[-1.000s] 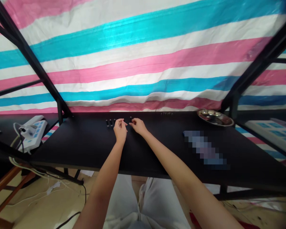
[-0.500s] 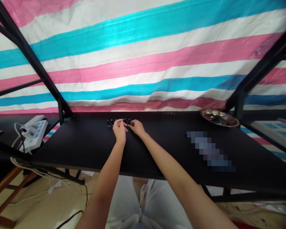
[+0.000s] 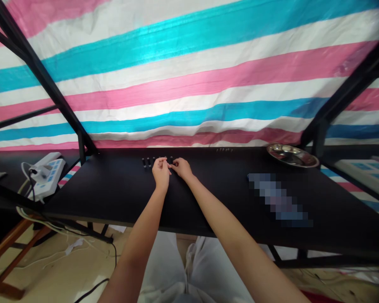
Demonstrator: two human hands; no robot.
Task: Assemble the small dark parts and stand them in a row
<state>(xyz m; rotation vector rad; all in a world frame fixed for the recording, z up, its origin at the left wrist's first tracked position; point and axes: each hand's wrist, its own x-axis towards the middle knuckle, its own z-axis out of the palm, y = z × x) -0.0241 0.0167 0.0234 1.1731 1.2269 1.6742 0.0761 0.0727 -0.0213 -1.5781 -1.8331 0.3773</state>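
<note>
Several small black cylinders with lighter tops stand in a row on the black table [image 3: 120, 185]; the leftmost cylinder [image 3: 143, 163] and its neighbour [image 3: 148, 162] are in plain sight. My left hand [image 3: 161, 170] is in front of the row's middle, fingers bent and drawn together, partly covering the cylinders behind it. Whatever lies between its fingertips is too small to tell. Close beside it, my right hand [image 3: 182, 168] has thumb and fingers pinched at the rightmost cylinder [image 3: 171, 160]. The fingertips of both hands nearly meet.
Several tiny pale pieces [image 3: 224, 150] lie along the table's back edge. A round metal dish [image 3: 292, 156] is at the back right, with a blurred-out long object [image 3: 278, 198] before it. A white power strip [image 3: 47, 179] is at left. Striped sheeting [image 3: 189, 84] hangs behind.
My left hand has shifted slightly right, closer to my right hand, and its fingers have drawn together. My right hand stays at the rightmost cylinder.
</note>
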